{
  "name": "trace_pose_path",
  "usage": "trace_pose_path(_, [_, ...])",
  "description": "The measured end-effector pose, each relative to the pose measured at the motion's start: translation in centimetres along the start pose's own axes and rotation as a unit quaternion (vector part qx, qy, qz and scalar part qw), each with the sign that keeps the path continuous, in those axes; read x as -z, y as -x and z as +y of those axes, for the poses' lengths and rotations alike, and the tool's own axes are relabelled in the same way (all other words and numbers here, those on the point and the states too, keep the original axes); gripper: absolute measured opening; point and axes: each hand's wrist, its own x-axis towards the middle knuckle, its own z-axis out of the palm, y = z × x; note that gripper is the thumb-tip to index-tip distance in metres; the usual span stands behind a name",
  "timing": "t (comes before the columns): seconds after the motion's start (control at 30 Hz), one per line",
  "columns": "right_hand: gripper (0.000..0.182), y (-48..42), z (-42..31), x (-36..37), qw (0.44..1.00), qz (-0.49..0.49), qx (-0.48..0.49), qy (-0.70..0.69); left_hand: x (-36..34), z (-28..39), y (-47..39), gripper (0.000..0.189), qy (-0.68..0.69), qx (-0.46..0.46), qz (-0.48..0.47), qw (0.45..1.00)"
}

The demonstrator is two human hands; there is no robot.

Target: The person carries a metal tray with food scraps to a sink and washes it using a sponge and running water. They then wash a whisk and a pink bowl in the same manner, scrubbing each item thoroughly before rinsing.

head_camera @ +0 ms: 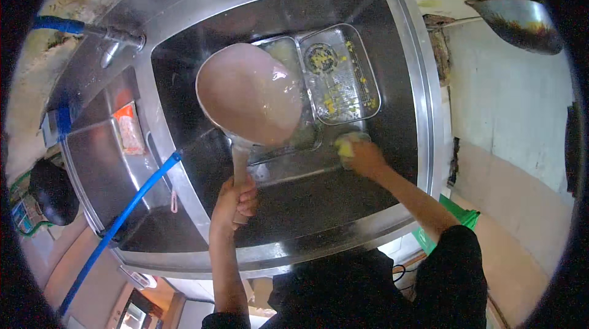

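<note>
My left hand (237, 200) grips the handle of a large, wet ladle or scoop (248, 94) with a pale bowl, held over the sink. My right hand (363, 156), slightly blurred, holds a yellow-green sponge or cloth (347, 146) to the right of the handle, low in the sink. Beyond it, a metal strainer tray (343, 76) with yellow bits lies in the basin. A second metal tray (308, 135) lies to its left, partly hidden under the scoop.
A stainless steel rim (425, 112) surrounds the deep sink. At the left, a blue hose (124, 214) reaches over the edge, near a packet with an orange end (129, 128) and a faucet (110, 53). A metal pan or bowl (520, 23) is at upper right.
</note>
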Motion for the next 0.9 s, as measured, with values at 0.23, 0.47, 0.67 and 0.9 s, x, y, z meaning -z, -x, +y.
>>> trace_pose_path(0.23, [0.072,-4.3,6.9,-8.2,0.940,-0.108,0.035,0.323,1.8,-1.5,-0.1,0.019,-0.021,-0.003,0.057,0.998])
trace_pose_path(0.47, [0.061,-7.9,13.9,-14.0,0.988,-0.116,-0.062,0.078,3.5,-3.9,-0.8,0.008,-0.063,-0.029,0.028,0.997])
trace_pose_path(0.67, [0.043,-6.8,-6.1,-0.3,0.988,0.051,0.123,-0.082,3.3,-7.0,-1.4,0.020,-0.205,-0.106,0.107,0.967])
trace_pose_path(0.9, [0.043,-16.2,-10.5,-7.6,0.960,-0.019,0.263,0.097,2.6,-7.3,-1.3,0.036,-0.203,-0.030,0.151,0.967])
